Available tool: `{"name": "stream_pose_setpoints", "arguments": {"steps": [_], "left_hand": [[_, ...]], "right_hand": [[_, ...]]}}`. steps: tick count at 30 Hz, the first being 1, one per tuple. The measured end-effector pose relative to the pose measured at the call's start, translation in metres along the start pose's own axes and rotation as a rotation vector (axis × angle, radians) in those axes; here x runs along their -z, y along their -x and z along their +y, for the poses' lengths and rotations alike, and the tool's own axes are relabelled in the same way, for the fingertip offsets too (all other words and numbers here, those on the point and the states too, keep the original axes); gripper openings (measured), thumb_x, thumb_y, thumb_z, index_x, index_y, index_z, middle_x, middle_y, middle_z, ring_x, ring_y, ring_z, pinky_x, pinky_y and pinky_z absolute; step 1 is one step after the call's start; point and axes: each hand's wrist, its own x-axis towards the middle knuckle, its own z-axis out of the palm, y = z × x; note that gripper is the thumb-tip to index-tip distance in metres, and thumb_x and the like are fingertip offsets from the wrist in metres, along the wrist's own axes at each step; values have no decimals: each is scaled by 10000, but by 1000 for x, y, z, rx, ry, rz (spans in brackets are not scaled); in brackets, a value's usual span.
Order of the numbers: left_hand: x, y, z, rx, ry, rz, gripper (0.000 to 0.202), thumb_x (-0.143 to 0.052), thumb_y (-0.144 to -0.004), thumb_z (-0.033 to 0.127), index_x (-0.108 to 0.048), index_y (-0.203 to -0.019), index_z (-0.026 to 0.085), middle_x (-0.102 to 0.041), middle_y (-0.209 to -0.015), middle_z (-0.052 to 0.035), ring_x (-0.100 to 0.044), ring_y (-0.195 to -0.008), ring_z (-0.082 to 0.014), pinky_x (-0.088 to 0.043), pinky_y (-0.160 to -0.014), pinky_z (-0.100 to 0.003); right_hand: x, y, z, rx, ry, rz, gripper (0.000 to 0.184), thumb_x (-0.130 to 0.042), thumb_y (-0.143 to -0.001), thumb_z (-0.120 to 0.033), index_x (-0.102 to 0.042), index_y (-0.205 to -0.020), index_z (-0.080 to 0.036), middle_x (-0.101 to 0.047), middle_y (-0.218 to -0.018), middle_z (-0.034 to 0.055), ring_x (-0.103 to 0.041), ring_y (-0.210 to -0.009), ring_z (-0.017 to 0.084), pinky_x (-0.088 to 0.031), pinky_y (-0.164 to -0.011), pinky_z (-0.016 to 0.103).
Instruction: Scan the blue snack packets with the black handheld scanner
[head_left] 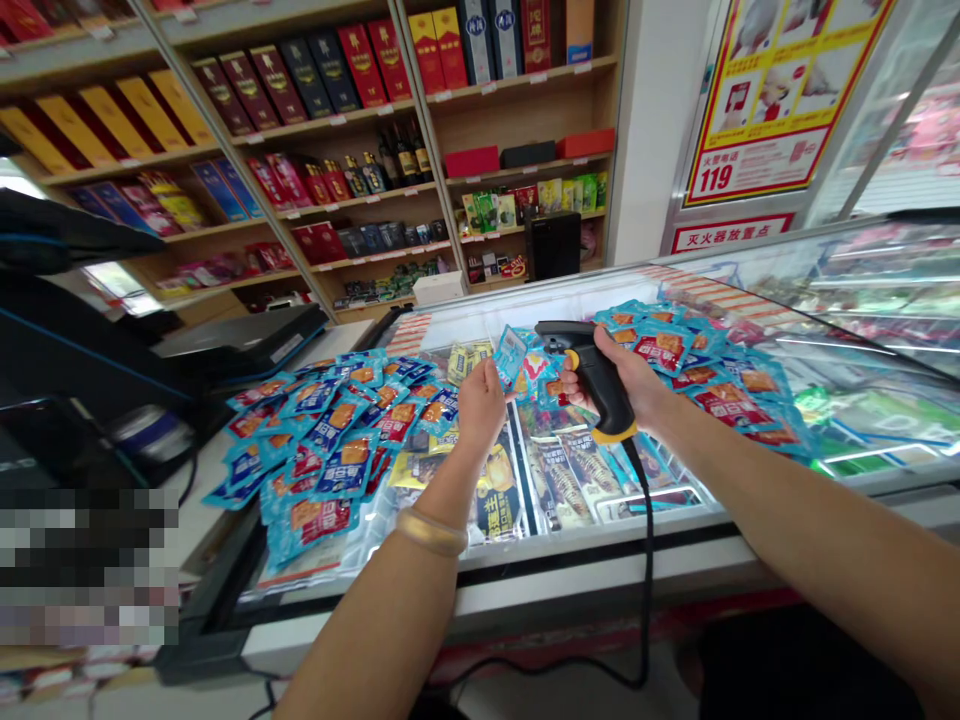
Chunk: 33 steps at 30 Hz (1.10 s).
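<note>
My right hand is wrapped round the grip of a black and yellow barcode scanner, whose cord hangs down over the freezer's front edge. My left hand pinches a small blue snack packet upright, just left of the scanner's head. On the freezer's glass top, a wide pile of blue snack packets spreads to the left of my left hand. A second heap of such packets lies beyond my right hand. A few yellow packets sit behind my left hand.
Under the glass, the chest freezer holds packaged ice creams. Dark checkout equipment stands at the left. Shelves with boxes and bottles line the back, beside a wall poster. The scanner's cord loops low in front.
</note>
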Motion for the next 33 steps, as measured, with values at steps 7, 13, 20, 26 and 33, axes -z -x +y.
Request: {"name": "stream_pose_setpoints", "arguments": {"steps": [7,13,20,26,33], "left_hand": [[73,-11,34,-298,-807,150,447,-289,-968,365,-594,-1223,162,-706,-1029,-113,-674,-881,-227,-494,-878,-363],[174,-28,32,-175,-1135,242,510,-257,-956,348,-508,-1340,123,-627,-1246,-171,-597,-1126,-298,-431,-987,-452],[209,-22,9,136,-1266,66,556,-359,-905,440,-423,-1422,245,-370,-1506,-129,-324,-1359,-439,-205,-1028,-754],[183,-12,26,-107,-1255,224,562,-301,-928,380,-393,-1438,161,-363,-1506,-158,-287,-1389,-398,-193,-1099,-653],[71,10,37,-232,-1000,-109,501,-365,-914,311,-423,-1391,172,-456,-1443,-147,-393,-1345,-305,-222,-1115,-607]], "right_hand": [[-30,-18,14,-71,-26,-2,521,-311,-944,-592,-555,-815,-150,-566,-621,64,-537,-541,142,-506,-501,238],[-69,-52,46,-169,-71,-113,507,-340,-938,-594,-538,-823,-142,-565,-606,58,-552,-525,136,-512,-497,235],[-83,-74,84,-282,-134,-112,494,-361,-941,-579,-537,-800,-140,-591,-619,74,-577,-532,135,-529,-515,232],[-79,-57,62,-238,-107,-109,503,-343,-942,-587,-535,-816,-139,-576,-615,66,-565,-525,131,-518,-502,223],[-29,-27,-2,-18,-67,-36,497,-308,-939,-596,-528,-847,-160,-559,-623,57,-544,-540,148,-508,-479,250]]}}
